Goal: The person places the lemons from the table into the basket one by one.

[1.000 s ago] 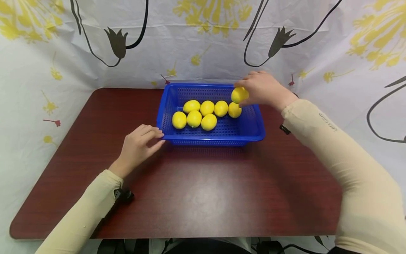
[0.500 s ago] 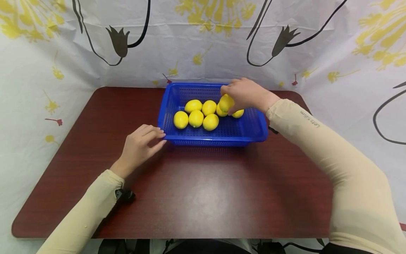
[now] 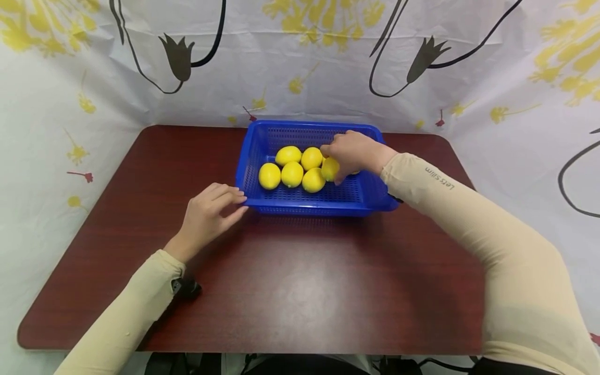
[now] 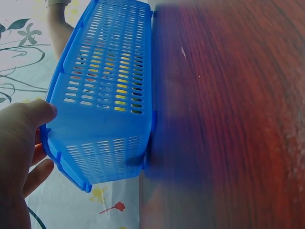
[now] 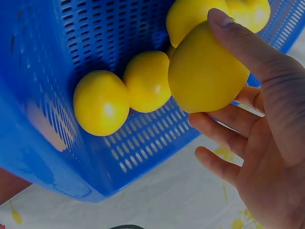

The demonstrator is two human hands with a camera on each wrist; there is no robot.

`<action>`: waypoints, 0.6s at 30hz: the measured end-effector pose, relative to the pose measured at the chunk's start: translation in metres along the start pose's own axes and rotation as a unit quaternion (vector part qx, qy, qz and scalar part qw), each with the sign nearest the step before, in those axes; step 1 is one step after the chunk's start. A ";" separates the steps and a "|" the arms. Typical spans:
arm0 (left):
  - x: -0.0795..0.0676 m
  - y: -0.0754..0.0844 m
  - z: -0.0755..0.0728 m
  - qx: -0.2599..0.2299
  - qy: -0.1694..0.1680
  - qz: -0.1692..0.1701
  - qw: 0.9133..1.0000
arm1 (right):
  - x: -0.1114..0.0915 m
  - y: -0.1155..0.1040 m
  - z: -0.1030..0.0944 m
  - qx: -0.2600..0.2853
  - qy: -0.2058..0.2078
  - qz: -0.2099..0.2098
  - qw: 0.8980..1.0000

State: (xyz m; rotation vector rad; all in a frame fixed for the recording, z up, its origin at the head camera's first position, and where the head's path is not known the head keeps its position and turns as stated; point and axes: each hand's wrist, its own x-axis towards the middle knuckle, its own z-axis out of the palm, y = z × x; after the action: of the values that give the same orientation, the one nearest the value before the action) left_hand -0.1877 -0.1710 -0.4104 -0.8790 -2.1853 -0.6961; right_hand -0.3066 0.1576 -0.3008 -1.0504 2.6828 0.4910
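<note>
A blue plastic basket (image 3: 309, 205) with slotted walls stands toward the back of the table and has several lemons (image 3: 269, 176) in it. My right hand (image 3: 353, 152) is over its right half and holds one lemon (image 5: 205, 71) between thumb and fingers, low among the others. In the head view this hand hides the lemons behind it; the right wrist view shows two of them (image 5: 101, 102) near a basket wall. At the near left corner, my left hand (image 3: 206, 216) pinches the basket's rim, thumb (image 4: 45, 112) outside and fingers behind it.
The dark red-brown wooden table (image 3: 300, 281) has rounded corners, and its front edge lies close to the person's body. A white cloth (image 3: 281, 62) with yellow and grey flower prints hangs behind and at the sides.
My right hand has brought its lemon left and down, from above the basket's right back to beside the front-row lemons. My left hand has stayed at the corner.
</note>
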 end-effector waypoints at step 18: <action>0.000 -0.001 0.000 -0.001 -0.006 -0.006 1.000 | 0.007 -0.005 0.016 -0.010 -0.041 0.016 0.999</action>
State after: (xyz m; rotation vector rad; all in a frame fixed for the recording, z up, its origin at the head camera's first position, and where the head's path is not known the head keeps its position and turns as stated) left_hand -0.1888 -0.1715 -0.4108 -0.8751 -2.2022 -0.7009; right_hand -0.3076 0.1559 -0.3189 -0.9709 2.6321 0.5554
